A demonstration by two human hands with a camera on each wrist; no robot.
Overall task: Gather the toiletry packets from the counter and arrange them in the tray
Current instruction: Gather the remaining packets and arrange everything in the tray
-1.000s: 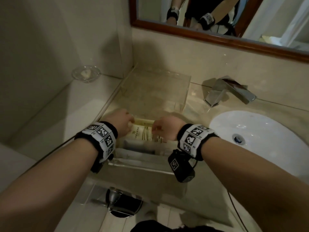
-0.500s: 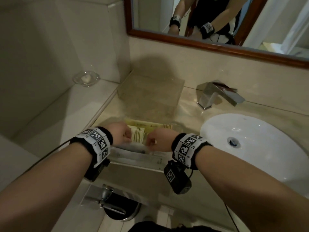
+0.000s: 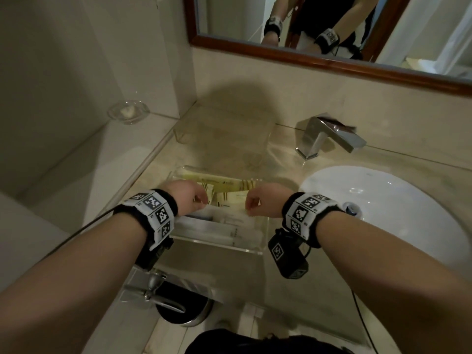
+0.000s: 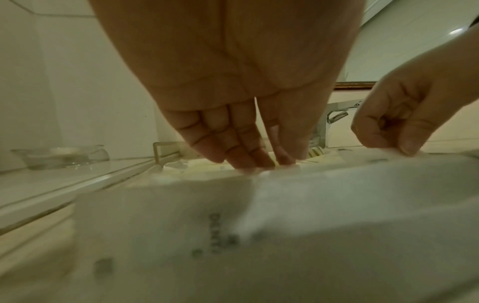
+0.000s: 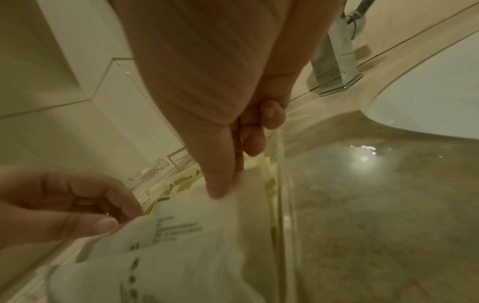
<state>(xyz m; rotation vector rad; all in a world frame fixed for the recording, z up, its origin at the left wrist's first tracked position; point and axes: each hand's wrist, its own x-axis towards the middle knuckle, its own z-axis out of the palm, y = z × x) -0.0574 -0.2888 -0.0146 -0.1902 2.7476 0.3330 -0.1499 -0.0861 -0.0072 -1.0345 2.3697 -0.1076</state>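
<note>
A clear acrylic tray (image 3: 219, 247) sits at the counter's front edge. Yellow toiletry packets (image 3: 224, 186) lie in its rear part and white packets fill the front. My left hand (image 3: 196, 200) and right hand (image 3: 251, 203) are both over the tray, about a packet's width apart. Each pinches the top edge of the same white packet (image 3: 224, 221) between thumb and fingers. In the left wrist view my left fingertips (image 4: 243, 162) meet at the edge of the white packet (image 4: 285, 225). In the right wrist view my right thumb (image 5: 220, 184) presses on the white packet (image 5: 194, 235).
A second clear acrylic box (image 3: 222, 129) stands behind the tray against the wall. A chrome faucet (image 3: 324, 136) and white basin (image 3: 383, 213) are to the right. A glass soap dish (image 3: 127, 112) sits on the left ledge. A waste bin (image 3: 184, 307) is below the counter.
Both hands have moved from the yellow packet back to the front part of the tray, where they now pinch a white packet. The head view has tilted up.
</note>
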